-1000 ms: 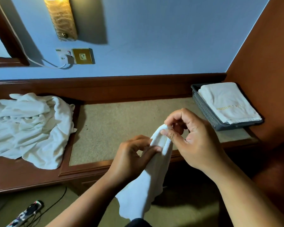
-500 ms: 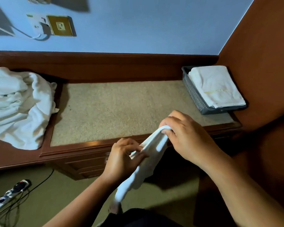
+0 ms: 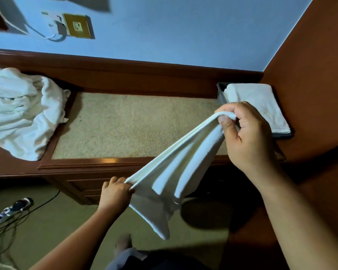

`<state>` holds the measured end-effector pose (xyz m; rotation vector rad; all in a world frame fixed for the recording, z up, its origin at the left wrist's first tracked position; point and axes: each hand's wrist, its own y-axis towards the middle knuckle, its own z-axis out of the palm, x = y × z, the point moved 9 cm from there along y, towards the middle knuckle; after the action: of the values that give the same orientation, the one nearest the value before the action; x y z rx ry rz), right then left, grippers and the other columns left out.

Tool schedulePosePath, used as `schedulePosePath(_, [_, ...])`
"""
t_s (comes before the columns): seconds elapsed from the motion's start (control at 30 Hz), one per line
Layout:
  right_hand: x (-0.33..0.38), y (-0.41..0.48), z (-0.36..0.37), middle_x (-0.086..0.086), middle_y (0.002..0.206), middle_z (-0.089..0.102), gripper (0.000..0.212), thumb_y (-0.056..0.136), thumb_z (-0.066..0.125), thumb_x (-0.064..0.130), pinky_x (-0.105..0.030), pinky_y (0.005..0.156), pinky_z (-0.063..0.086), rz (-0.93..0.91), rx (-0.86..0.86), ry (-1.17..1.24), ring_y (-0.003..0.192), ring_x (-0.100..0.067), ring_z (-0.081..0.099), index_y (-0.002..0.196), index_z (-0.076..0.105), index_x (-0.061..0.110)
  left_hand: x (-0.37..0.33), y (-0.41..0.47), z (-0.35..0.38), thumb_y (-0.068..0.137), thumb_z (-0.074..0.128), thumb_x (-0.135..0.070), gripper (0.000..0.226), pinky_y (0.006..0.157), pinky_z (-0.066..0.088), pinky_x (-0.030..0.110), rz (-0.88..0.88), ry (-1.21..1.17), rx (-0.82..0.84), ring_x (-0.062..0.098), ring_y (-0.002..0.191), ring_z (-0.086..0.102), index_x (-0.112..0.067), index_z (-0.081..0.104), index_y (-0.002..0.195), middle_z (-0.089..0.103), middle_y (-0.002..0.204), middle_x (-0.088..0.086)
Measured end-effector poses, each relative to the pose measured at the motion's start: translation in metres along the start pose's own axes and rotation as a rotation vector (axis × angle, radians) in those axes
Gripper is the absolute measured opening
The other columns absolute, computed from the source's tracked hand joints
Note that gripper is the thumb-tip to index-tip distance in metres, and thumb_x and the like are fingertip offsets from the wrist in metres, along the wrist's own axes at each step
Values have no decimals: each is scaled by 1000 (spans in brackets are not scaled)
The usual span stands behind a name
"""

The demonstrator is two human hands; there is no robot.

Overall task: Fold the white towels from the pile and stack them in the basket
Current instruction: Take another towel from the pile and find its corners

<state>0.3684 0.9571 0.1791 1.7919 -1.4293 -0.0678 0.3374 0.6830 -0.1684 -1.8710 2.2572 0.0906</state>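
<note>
Nothing legible (faint marks on the folded towel blur).

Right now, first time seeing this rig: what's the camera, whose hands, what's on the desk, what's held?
No robot here: these are a person's two bare hands, filmed by one wide-angle camera worn on the head, looking forward and down. The left hand and right hand each grip one end of a white towel, stretched in the air between them. On the desk, a pile of unfolded white towels lies at the left; a dark basket at the right holds a folded towel.
</note>
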Motion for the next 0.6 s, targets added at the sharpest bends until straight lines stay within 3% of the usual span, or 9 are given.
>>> schedulePosePath(0.07, [-32,-6,2,7,99,60,12,99,55,11,-6,77,37,127,2,21,92,-3,52,105,65,10,19,-11,5,85,71,-39,13,77,43,42,-108,52,1,30,100,57,-28,76,91,66,95,-2])
schedulePosePath(0.23, [-123,-36,17,4,100,58,12,101,49,15,-24,78,34,510,-2,90,95,-16,54,107,60,16,61,-37,7,94,54,-47,29,84,40,37,-338,132,72,25,107,55,-28,74,102,64,106,-3])
schedulePosePath(0.37, [-145,-51,46,2,99,60,13,101,49,15,-26,79,36,539,160,105,95,-18,55,107,61,15,77,-55,0,91,58,-53,34,83,41,37,-450,78,65,26,105,60,-25,75,99,69,102,-1])
schedulePosePath(0.47, [-152,-55,60,1,94,62,11,99,53,18,-28,75,38,511,256,55,89,-19,56,101,63,18,72,-61,-16,90,59,-39,23,77,38,38,-481,-52,-58,31,95,63,-23,73,82,70,90,3])
schedulePosePath(0.53, [-162,-55,62,1,93,61,12,99,54,19,-27,74,37,524,272,11,88,-21,57,102,65,17,73,-69,-33,92,61,-33,30,70,37,37,-531,-219,-214,32,81,62,-17,60,67,63,75,1])
schedulePosePath(0.6, [-170,-57,64,0,93,61,13,99,54,19,-27,73,36,539,293,-14,88,-21,56,103,65,15,71,-75,-52,93,65,-25,37,62,40,39,-530,-394,-378,29,66,53,-13,45,65,51,64,0])
